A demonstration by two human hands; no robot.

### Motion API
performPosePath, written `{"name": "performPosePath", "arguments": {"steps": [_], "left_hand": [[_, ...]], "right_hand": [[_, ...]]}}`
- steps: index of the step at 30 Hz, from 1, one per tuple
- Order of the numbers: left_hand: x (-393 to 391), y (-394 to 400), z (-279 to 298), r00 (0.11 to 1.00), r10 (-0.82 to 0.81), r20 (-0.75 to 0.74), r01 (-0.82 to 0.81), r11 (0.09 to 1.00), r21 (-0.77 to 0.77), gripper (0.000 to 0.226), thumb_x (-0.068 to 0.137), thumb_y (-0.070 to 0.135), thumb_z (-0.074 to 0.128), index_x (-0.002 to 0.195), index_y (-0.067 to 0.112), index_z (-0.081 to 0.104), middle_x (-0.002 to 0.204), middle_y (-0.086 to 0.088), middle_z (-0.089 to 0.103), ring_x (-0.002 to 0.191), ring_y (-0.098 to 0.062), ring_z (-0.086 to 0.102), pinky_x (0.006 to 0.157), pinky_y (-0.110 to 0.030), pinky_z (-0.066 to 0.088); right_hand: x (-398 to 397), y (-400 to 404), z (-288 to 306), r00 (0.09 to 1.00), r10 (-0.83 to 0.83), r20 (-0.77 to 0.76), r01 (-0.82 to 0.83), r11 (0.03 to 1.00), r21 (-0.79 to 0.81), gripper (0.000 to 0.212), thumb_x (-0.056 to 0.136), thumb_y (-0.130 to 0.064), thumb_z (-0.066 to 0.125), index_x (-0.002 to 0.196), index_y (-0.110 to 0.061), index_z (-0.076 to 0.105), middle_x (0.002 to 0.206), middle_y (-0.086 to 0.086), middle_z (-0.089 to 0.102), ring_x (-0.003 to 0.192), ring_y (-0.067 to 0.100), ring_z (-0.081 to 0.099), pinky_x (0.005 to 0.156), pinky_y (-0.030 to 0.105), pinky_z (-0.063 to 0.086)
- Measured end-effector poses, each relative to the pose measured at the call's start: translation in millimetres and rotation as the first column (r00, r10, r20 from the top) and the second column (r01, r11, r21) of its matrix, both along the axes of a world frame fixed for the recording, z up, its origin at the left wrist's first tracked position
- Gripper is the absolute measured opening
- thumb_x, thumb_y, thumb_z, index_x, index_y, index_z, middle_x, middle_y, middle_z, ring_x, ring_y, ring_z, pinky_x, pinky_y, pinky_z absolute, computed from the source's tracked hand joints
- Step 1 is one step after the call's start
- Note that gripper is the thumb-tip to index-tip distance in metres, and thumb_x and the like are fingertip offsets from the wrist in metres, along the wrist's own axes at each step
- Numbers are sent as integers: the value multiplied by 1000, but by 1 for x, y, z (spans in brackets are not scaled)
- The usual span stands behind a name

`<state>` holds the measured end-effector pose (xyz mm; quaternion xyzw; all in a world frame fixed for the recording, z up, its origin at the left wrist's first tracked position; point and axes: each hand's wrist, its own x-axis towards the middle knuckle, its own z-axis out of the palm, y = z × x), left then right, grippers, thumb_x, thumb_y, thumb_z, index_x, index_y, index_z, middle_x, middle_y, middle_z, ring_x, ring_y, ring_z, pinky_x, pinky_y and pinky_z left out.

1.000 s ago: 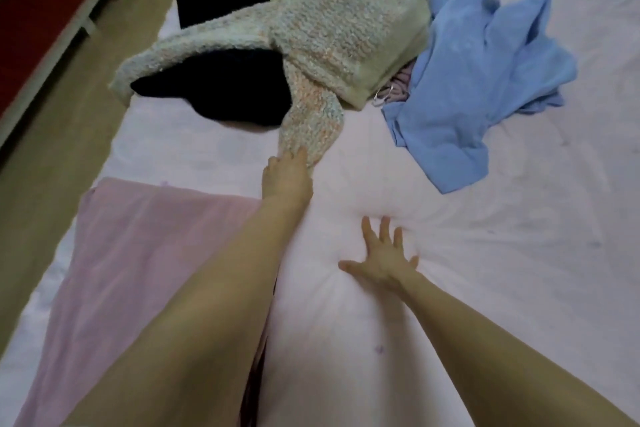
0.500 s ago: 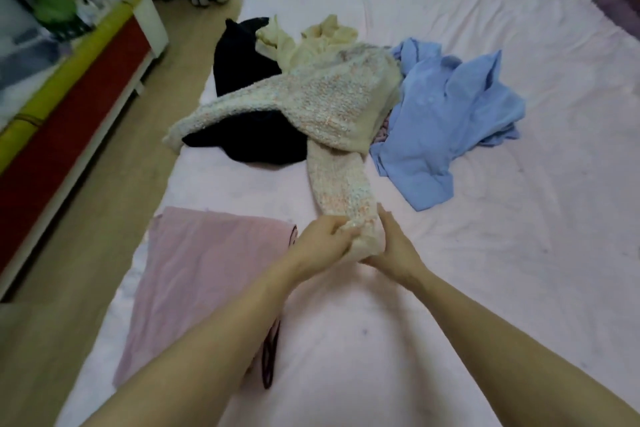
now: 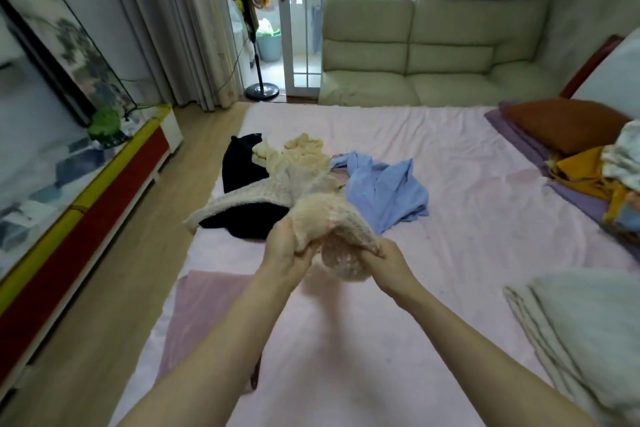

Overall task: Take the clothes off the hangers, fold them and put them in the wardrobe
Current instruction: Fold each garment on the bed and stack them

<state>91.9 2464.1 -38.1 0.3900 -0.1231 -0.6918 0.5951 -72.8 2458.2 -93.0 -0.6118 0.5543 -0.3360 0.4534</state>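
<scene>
From the head camera, both bare forearms reach out over a bed [image 3: 467, 191] spread with a pale pink sheet. The left hand [image 3: 285, 255] has its fingers curled round a bunch of the cream knitted sweater [image 3: 322, 215], and the right hand [image 3: 382, 262] grips the sweater's near edge just beside it, so the knit is gathered between the two hands and lifted a little above the sheet. The rest of the sweater trails away to the far side, one sleeve stretched out to the left across a black garment [image 3: 242, 170] that lies near the bed's left edge. A pale yellow garment [image 3: 304, 149] is bunched at the far end of that pile, touching the sweater. Just right of the sweater lies a crumpled blue shirt [image 3: 384, 187]. Near the left forearm, a pink folded cloth [image 3: 204, 308] lies flat on the sheet by the bed's left edge. At the near right sits a stack of pale folded bedding [image 3: 581, 329]. Further right, at the far side, are a brown pillow [image 3: 564, 125] and a heap of yellow and patterned fabrics. Beyond the bed stands a cream sofa [image 3: 433, 52], with a standing fan [image 3: 258, 28] by the glass door to its left.
</scene>
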Motion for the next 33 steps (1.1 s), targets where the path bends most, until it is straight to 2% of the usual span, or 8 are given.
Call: {"name": "performPosePath", "arguments": {"steps": [4, 10, 15, 20, 23, 29, 31, 33], "left_hand": [[7, 3, 15, 995, 91, 32, -94, 988, 121, 22, 98, -2, 39, 105, -3, 59, 87, -15, 68, 72, -24, 66, 47, -26, 55], [-25, 22, 29, 969, -52, 243, 38, 997, 64, 12, 96, 14, 52, 101, 16, 62, 94, -4, 66, 83, -16, 62, 68, -30, 54], [-31, 33, -7, 866, -166, 471, 61, 971, 229, 20, 95, 3, 44, 93, 8, 63, 87, -8, 64, 71, -16, 59, 56, -28, 56], [-17, 56, -67, 526, -352, 774, 187, 936, 299, 16, 95, 11, 47, 80, 11, 53, 77, -7, 56, 70, -22, 54, 64, -29, 47], [8, 70, -120, 69, -413, 908, 298, 877, 376, 11, 91, 13, 51, 83, 8, 58, 80, -11, 60, 80, -29, 58, 70, -34, 43], [37, 84, -232, -403, -427, 810, 376, 730, 571, 39, 92, 20, 53, 129, 6, 53, 128, -17, 58, 118, -33, 53, 93, -36, 44], [39, 85, -267, -371, -459, 807, 344, 740, 579, 48, 90, 25, 57, 133, 6, 48, 132, -19, 54, 123, -34, 50, 97, -37, 42], [37, 86, -302, -140, -500, 855, 324, 792, 517, 56, 87, 26, 65, 135, 4, 46, 134, -18, 53, 125, -34, 49, 99, -37, 41]], "right_hand": [[-22, 20, 62, 995, 92, -38, -93, 996, -18, 29, 88, -27, 67, 80, 1, 67, 74, 2, 67, 67, 5, 59, 65, 28, 46], [-29, 29, 131, 948, 177, 265, -219, 966, 139, 16, 96, -23, 56, 99, -13, 68, 93, 5, 72, 90, 19, 68, 86, 33, 54], [-44, 35, 92, 995, -5, -98, 14, 996, 93, 19, 96, -22, 51, 97, -12, 67, 95, 8, 65, 90, 22, 59, 74, 31, 47], [-68, 36, -30, 894, -171, -413, 282, 933, 224, 49, 92, -34, 40, 132, -7, 52, 130, 18, 57, 114, 37, 56, 92, 38, 47], [-65, 49, -81, 868, -197, -456, 386, 845, 369, 61, 97, -30, 48, 142, 3, 25, 137, 21, 46, 122, 38, 50, 96, 40, 43], [-27, 60, -179, 837, 123, -534, 133, 900, 416, 48, 95, -27, 56, 130, 1, 40, 129, 20, 52, 117, 35, 51, 85, 35, 41], [-13, 64, -197, 812, 238, -532, 28, 896, 443, 52, 93, -31, 60, 132, -1, 42, 131, 18, 51, 118, 33, 51, 84, 34, 40], [4, 68, -230, 795, 343, -500, -73, 873, 483, 62, 88, -33, 68, 135, -3, 43, 135, 16, 51, 122, 31, 50, 93, 34, 42]]}}
